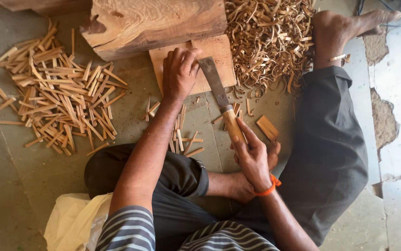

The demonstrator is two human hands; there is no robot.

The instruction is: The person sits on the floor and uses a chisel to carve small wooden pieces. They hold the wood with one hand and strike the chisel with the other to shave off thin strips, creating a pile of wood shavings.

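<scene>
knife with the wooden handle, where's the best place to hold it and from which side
Take the knife by its round wooden handle, the end nearest the person, coming from the right hand's side. The flat metal blade points away toward the wooden board, so the handle is probably the safe part; the right hand already has its grip there.

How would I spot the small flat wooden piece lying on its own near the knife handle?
Start at the big wooden block at the top and drop to the right hand gripping the knife. Just right of that hand's fingers, on the floor, lies a flat wooden piece. It is wide and rectangular, unlike the thin sticks piled at the left and the curly shavings above.
</scene>
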